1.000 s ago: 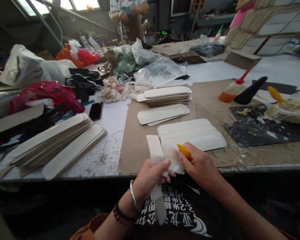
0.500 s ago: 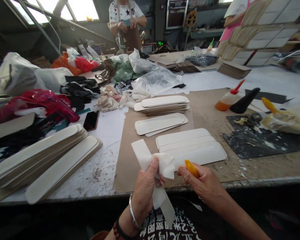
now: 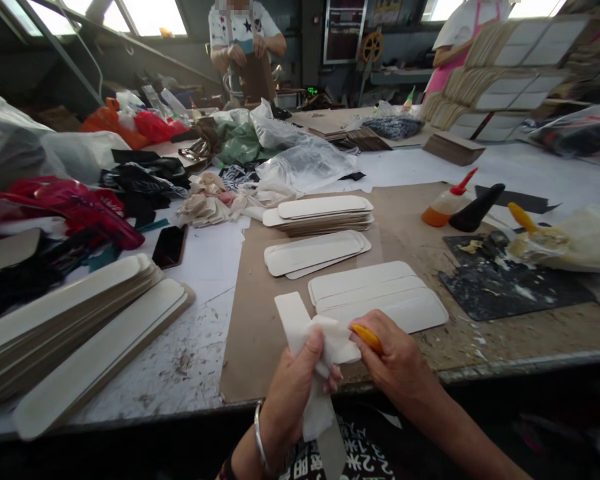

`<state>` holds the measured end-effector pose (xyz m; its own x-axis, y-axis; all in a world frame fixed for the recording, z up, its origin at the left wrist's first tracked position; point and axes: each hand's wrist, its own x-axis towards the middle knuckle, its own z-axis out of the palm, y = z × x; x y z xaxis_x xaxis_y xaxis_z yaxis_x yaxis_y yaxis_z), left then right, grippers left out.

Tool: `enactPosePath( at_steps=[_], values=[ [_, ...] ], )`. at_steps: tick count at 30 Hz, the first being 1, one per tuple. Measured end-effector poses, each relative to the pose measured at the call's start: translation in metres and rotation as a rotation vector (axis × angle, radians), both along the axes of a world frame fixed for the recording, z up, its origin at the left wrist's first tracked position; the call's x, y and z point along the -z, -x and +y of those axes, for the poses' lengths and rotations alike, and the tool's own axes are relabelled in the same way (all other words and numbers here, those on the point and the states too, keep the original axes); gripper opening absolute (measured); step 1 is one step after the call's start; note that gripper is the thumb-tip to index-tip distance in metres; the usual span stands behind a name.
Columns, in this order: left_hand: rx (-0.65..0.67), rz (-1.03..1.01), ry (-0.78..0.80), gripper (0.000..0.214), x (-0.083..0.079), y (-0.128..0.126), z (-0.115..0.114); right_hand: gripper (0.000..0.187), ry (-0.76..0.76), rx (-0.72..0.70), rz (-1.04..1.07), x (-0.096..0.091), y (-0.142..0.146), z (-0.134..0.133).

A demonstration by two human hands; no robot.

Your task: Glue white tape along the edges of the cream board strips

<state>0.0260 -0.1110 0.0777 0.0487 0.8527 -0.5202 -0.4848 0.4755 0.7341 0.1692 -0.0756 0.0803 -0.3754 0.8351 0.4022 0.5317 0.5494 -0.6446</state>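
Observation:
My left hand (image 3: 300,373) is closed on several pale strips of thin material (image 3: 293,320), bunched between thumb and fingers. Their lower ends hang down over my lap. Touching the bunched strip's right-hand end, my right hand (image 3: 395,353) is closed around a tool with a yellow handle (image 3: 367,338); the tool's working end is hidden. Just beyond my hands, long white panels with rounded corners (image 3: 380,287) lie side by side on brown board (image 3: 250,320). Behind them are a small overlapping set of panels (image 3: 315,253) and a taller stack (image 3: 325,210).
Panel stacks (image 3: 100,353) and a phone (image 3: 170,246) are at left. To the right are a glue-smeared black board (image 3: 480,293), an orange-liquid bottle (image 3: 443,203) and a bag with a yellow-handled tool (image 3: 570,240). Plastic bags (image 3: 305,157) lie behind. Two people stand across the table.
My right hand has moved left to the strip's end and now meets it. The view has shifted slightly, and my left hand keeps its hold.

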Motion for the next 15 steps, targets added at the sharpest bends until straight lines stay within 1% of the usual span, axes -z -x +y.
enactPosePath(
  at_steps=[3,5,7,9,11,13,15],
  values=[
    [0.034,0.091,-0.012,0.052,0.002,0.011,-0.003,0.010,-0.052,0.062,-0.081,0.000,-0.009,0.000],
    [0.002,0.158,-0.013,0.053,0.005,0.022,-0.006,0.009,-0.084,0.115,-0.114,0.000,-0.017,0.001],
    [-0.062,0.184,0.013,0.052,0.008,0.034,-0.011,0.008,-0.122,0.150,-0.112,0.000,-0.026,0.000],
    [-0.114,0.159,0.074,0.047,0.010,0.045,-0.015,0.010,-0.148,0.162,-0.094,-0.002,-0.032,-0.001],
    [-0.128,0.105,0.104,0.047,0.012,0.054,-0.020,0.012,-0.157,0.162,-0.085,-0.005,-0.036,-0.002],
    [-0.128,0.074,0.088,0.051,0.012,0.060,-0.025,0.014,-0.159,0.155,-0.084,-0.008,-0.038,-0.003],
    [-0.145,0.081,0.061,0.047,0.012,0.062,-0.030,0.015,-0.157,0.146,-0.076,-0.010,-0.037,-0.005]
  ],
)
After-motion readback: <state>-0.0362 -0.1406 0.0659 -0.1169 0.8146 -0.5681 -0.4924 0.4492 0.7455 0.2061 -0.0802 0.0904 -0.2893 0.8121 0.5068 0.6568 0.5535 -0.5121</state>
